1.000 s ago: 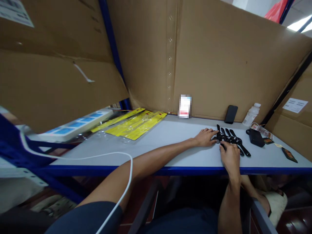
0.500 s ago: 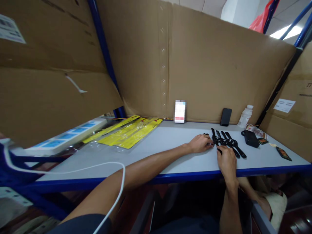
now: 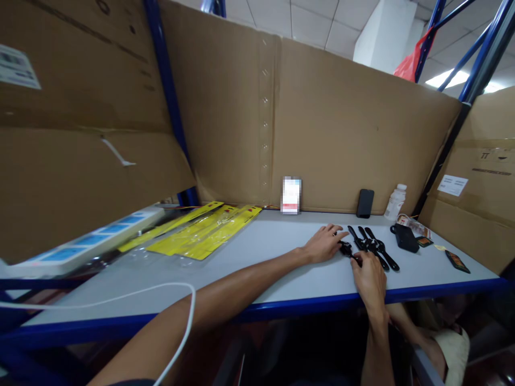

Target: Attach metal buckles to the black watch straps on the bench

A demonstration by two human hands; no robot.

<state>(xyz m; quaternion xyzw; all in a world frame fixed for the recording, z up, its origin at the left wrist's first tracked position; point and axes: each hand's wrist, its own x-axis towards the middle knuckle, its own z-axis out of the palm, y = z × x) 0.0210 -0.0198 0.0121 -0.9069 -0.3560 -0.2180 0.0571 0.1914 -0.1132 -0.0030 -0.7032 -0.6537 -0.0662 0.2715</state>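
A black wristwatch point(image 3: 346, 250) with its strap laid out lies on the grey tabletop between my hands. My left hand point(image 3: 325, 244) rests at its left side, with fingers stretched and slightly apart near the watch's upper end. The fingers of my right hand point(image 3: 370, 276) are closed on the lower strap end, partly hiding it. Just to the right, several similar black wristwatches point(image 3: 377, 245) lie side by side at a slant. My right hand covers the lower part of the nearest one.
Yellow packaging cards in clear plastic point(image 3: 205, 236) lie on the left by a white box with blue panels point(image 3: 104, 236). A lit phone point(image 3: 291, 195), a dark phone point(image 3: 365, 203) and a bottle point(image 3: 395, 202) stand along the cardboard wall point(image 3: 322, 123). A black case point(image 3: 405, 238) lies right. A white cable point(image 3: 189, 321) crosses my left arm.
One wristwatch has come away from the row toward the left, between my hands. My left fingers have spread more. The camera view has tilted up and turned slightly right.
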